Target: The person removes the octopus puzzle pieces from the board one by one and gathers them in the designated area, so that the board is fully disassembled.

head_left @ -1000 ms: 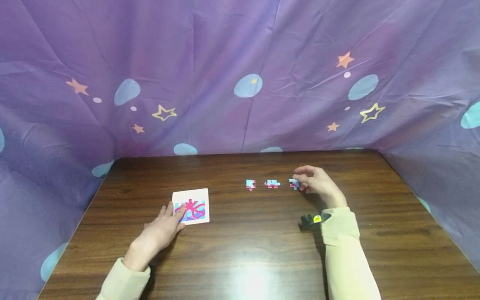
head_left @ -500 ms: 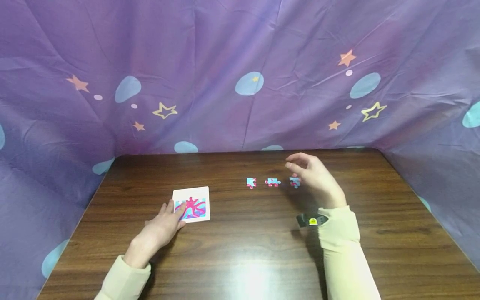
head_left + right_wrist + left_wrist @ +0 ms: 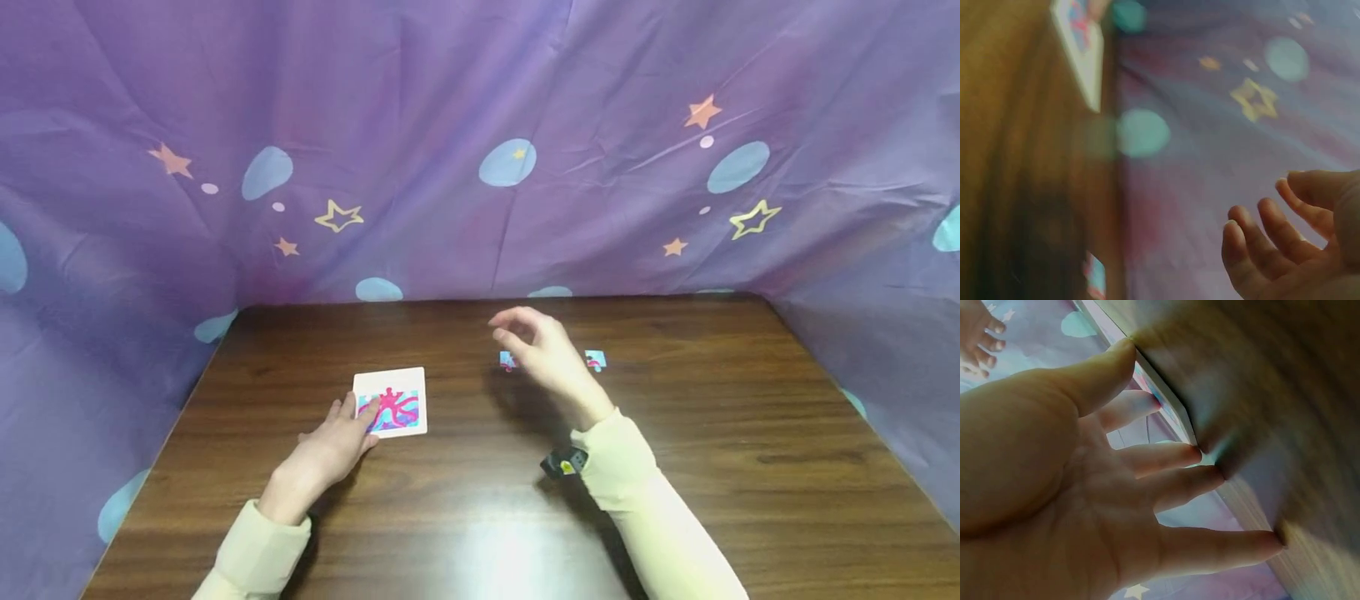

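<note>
Head view: with a spread left hand on the left side of the puzzle tray and a loosely curved, apparently empty right hand near the left loose piece, best brace the tray and pinch lightly by edges.

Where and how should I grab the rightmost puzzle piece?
Probably from above, pinching the rightmost puzzle piece by its far and near edges: it lies flat on the table, far edge straight, with a tab on the near side.
</note>
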{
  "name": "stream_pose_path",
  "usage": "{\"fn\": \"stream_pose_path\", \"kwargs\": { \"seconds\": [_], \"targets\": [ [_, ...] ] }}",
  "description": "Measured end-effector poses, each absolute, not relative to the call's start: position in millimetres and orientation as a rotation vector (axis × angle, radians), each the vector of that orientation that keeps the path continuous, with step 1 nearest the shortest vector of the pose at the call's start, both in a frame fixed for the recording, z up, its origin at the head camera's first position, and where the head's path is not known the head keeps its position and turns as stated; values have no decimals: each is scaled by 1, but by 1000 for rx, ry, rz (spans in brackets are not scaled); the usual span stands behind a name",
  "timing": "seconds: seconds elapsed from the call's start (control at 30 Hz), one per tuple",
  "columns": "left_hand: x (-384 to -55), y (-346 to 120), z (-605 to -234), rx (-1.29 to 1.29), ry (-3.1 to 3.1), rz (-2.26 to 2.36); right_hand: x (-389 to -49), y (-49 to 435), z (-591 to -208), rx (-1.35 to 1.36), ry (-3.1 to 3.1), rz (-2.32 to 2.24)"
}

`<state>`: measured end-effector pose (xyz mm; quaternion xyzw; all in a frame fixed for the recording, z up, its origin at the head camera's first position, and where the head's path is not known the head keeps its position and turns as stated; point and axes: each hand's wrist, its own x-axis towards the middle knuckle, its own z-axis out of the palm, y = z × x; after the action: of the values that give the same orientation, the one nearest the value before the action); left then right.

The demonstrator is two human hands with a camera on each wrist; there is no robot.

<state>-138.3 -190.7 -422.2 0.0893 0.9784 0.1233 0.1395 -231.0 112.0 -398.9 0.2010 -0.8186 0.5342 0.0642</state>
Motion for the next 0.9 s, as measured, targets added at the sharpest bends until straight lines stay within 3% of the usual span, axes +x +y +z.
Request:
{"fn": "stream_pose_path", "kwargs": {
  "seconds": [0.37, 0.9],
  "targets": [
    [-139, -193, -421, 248, 2808, 405, -239, 40, -429, 995, -2574, 1432],
    [-136, -197, -420, 464, 2927, 397, -239, -20, -438, 1072, -2817, 1351]
  ]
}}
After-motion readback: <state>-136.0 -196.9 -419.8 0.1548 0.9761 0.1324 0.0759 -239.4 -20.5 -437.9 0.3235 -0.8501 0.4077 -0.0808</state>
